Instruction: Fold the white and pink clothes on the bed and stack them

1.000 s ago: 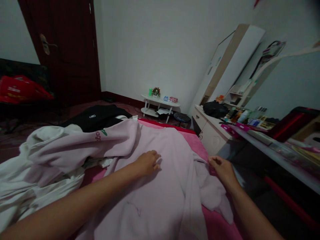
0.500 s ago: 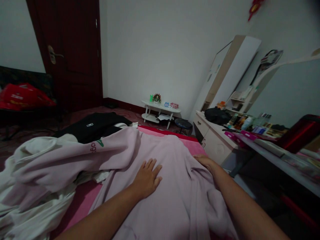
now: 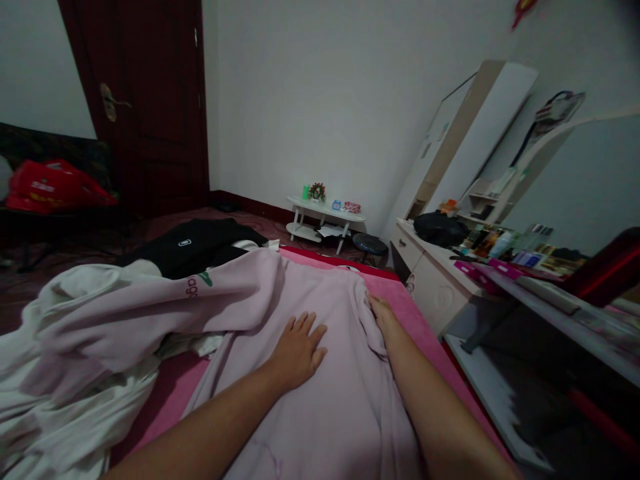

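A pale pink sweatshirt (image 3: pixel 330 380) lies spread over a pink bed cover (image 3: pixel 407 300). One sleeve (image 3: pixel 235 287), bearing dark lettering and a green mark, stretches out to the left. My left hand (image 3: pixel 300 350) rests flat on the middle of the sweatshirt, fingers spread. At the garment's right edge my right hand (image 3: pixel 383 317) is closed on a fold of the fabric, its fingertips partly hidden. The cloth there is bunched and turned inward along my right forearm.
White garments (image 3: pixel 75 300) and a black garment (image 3: pixel 195 243) are heaped on the left. A dresser (image 3: pixel 435 280) with bottles and a black bag (image 3: pixel 440 230) stands on the right. Farther back are a small white table (image 3: pixel 325 212) and a stool (image 3: pixel 370 245).
My right hand has moved left, bringing the sweatshirt's right side inward and exposing more pink cover. My left hand stays flat in nearly the same place. The view has shifted slightly.
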Demonstrator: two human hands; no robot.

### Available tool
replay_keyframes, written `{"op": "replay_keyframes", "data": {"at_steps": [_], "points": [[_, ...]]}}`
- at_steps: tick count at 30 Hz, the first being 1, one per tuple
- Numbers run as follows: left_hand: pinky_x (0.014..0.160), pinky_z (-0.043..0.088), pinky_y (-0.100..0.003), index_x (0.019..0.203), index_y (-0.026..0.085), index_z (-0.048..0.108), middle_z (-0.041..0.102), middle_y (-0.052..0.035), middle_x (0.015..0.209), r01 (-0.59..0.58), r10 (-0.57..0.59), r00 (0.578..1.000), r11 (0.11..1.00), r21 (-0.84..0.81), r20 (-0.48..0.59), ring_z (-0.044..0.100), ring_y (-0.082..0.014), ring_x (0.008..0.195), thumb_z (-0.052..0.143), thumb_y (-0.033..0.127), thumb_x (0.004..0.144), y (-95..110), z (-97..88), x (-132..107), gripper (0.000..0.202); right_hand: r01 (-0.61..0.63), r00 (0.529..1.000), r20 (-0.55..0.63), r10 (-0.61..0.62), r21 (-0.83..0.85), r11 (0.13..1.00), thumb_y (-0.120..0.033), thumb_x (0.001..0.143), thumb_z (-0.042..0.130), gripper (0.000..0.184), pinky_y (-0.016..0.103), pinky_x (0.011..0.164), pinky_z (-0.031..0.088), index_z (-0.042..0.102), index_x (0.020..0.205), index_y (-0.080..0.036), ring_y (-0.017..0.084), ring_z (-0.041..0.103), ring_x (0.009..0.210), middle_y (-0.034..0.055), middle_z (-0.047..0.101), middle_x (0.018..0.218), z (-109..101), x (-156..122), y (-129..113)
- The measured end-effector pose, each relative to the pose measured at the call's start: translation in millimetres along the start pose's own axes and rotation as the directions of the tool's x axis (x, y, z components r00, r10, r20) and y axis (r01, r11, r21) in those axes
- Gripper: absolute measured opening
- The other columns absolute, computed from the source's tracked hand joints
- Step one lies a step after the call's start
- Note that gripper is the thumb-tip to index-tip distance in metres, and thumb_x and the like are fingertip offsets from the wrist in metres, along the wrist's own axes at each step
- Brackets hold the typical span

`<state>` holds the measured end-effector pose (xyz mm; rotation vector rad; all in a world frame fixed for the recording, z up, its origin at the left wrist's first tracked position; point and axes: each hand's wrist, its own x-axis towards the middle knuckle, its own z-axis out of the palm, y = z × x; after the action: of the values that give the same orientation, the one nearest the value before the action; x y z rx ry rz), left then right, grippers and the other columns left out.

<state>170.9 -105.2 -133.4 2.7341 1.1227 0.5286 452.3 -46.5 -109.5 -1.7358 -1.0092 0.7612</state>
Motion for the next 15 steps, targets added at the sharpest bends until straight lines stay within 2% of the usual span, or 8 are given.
{"op": "replay_keyframes", "data": {"at_steps": [3, 6, 9, 11, 13, 14, 15], "points": [[0.113, 0.020, -0.055, 0.139, 0.025, 0.044, 0.034, -0.0144, 0.151, 0.004, -0.004, 1.000, 1.000, -0.009, -0.005, 0.029, -0.0324, 0.139, 0.042, 0.042, 0.093, -0.3, -0.5, 0.1, 0.050, -0.003, 1.000, 0.019, 0.004, -0.046, 0.999, -0.039, 0.071, 0.067, 0.031, 0.029, 0.056, 0.049, 0.065, 0.089, -0.014, 0.018, 0.061, 0.059, 0.0056, 0.068, 0.067, 10.1, -12.7, -3.4], [0.113, 0.020, -0.055, 0.137, 0.023, 0.046, 0.036, -0.0154, 0.149, -0.002, 0.002, 1.000, 0.999, -0.036, -0.015, 0.031, -0.0323, 0.138, 0.044, 0.039, 0.092, -0.2, -1.8, -0.2, 0.048, 0.031, 1.000, 0.002, -0.031, -0.120, 0.992, -0.031, 0.064, 0.073, 0.027, 0.027, 0.056, 0.047, 0.068, 0.081, -0.011, 0.018, 0.061, 0.057, 0.0062, 0.068, 0.066, 6.8, -19.6, -20.2], [0.112, 0.026, -0.051, 0.135, 0.021, 0.047, 0.036, -0.0153, 0.149, -0.048, 0.042, 0.997, 0.994, -0.097, -0.064, 0.035, -0.0294, 0.136, 0.046, 0.032, 0.091, 0.3, -4.0, 0.0, 0.045, 0.072, 0.980, -0.165, -0.111, -0.224, 0.972, -0.027, 0.069, 0.063, 0.027, 0.024, 0.065, 0.044, 0.069, 0.088, -0.009, 0.019, 0.064, 0.073, 0.0061, 0.070, 0.078, -19.5, -15.9, -42.2], [0.112, 0.028, -0.049, 0.136, 0.021, 0.045, 0.035, -0.0148, 0.149, -0.093, 0.079, 0.991, 0.987, -0.134, -0.109, 0.036, -0.0274, 0.135, 0.047, 0.029, 0.091, 0.9, -5.7, 0.5, 0.046, 0.055, 0.926, -0.340, -0.163, -0.304, 0.951, -0.027, 0.070, 0.060, 0.035, 0.025, 0.071, 0.043, 0.068, 0.098, -0.008, 0.023, 0.062, 0.088, 0.0096, 0.070, 0.093, -46.6, -11.1, -48.1], [0.112, 0.028, -0.048, 0.137, 0.022, 0.043, 0.035, -0.0137, 0.149, -0.135, 0.116, 0.985, 0.980, -0.150, -0.126, 0.036, -0.0265, 0.135, 0.047, 0.030, 0.091, 1.7, -7.4, 1.2, 0.046, -0.019, 0.852, -0.489, -0.187, -0.387, 0.922, -0.030, 0.067, 0.063, 0.043, 0.031, 0.073, 0.043, 0.067, 0.105, -0.010, 0.029, 0.059, 0.097, 0.0162, 0.067, 0.106, -71.8, -8.4, -40.0], [0.112, 0.028, -0.048, 0.137, 0.023, 0.043, 0.036, -0.0131, 0.148, -0.149, 0.131, 0.984, 0.977, -0.152, -0.121, 0.037, -0.0265, 0.134, 0.047, 0.031, 0.092, 2.1, -8.0, 1.4, 0.046, -0.080, 0.832, -0.521, -0.193, -0.457, 0.886, -0.033, 0.067, 0.064, 0.044, 0.033, 0.072, 0.043, 0.067, 0.106, -0.012, 0.031, 0.059, 0.097, 0.0183, 0.066, 0.108, -80.9, -8.6, -30.8], [0.112, 0.029, -0.047, 0.137, 0.023, 0.043, 0.038, -0.0126, 0.147, -0.158, 0.142, 0.984, 0.975, -0.154, -0.111, 0.038, -0.0265, 0.133, 0.048, 0.032, 0.092, 2.6, -8.5, 1.6, 0.046, -0.138, 0.835, -0.516, -0.193, -0.535, 0.833, -0.036, 0.069, 0.063, 0.042, 0.033, 0.069, 0.043, 0.067, 0.105, -0.013, 0.031, 0.060, 0.095, 0.0191, 0.066, 0.107, -86.9, -9.6, -19.0]]}}
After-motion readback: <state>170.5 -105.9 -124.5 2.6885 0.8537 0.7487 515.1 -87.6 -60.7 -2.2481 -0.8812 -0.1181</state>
